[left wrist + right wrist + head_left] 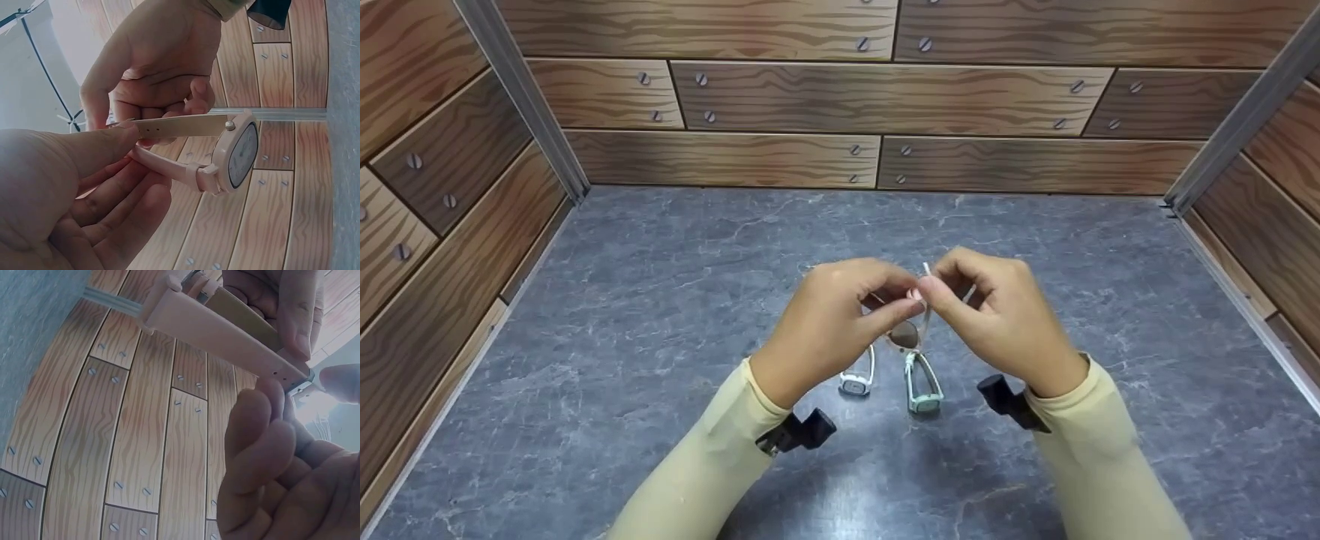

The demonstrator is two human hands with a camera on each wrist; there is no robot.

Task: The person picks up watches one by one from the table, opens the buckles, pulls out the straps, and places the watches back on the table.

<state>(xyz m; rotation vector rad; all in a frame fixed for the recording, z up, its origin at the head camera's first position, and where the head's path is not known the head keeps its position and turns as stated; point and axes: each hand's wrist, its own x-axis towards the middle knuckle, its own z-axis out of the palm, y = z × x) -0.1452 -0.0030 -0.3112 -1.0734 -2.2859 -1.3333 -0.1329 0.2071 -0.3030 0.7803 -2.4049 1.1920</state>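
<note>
A: Where is the pink watch right now?

B: Between the two hands, held up off the table. Its dial hangs below the fingertips, clear of both palms, and the strap runs up from it to the fingers.

A: What is the left hand doing?

B: Pinching the strap near its upper ends, thumb on one side and fingers on the other. The dial is out past those fingertips.

A: And the right hand?

B: It meets the left at the same spot, thumb and forefinger pinching the strap end, with its other fingers curled in. A small metal piece shows right by its thumb and fingertips; whether the thumb touches it, I can't tell.

A: Anything lying nearby?

B: Two more watches on the table, on the person's side of the hands. The white watch is partly hidden by the left hand, and the mint-green watch sits near it, to the right. Both have their straps looped, and neither is held.
</note>
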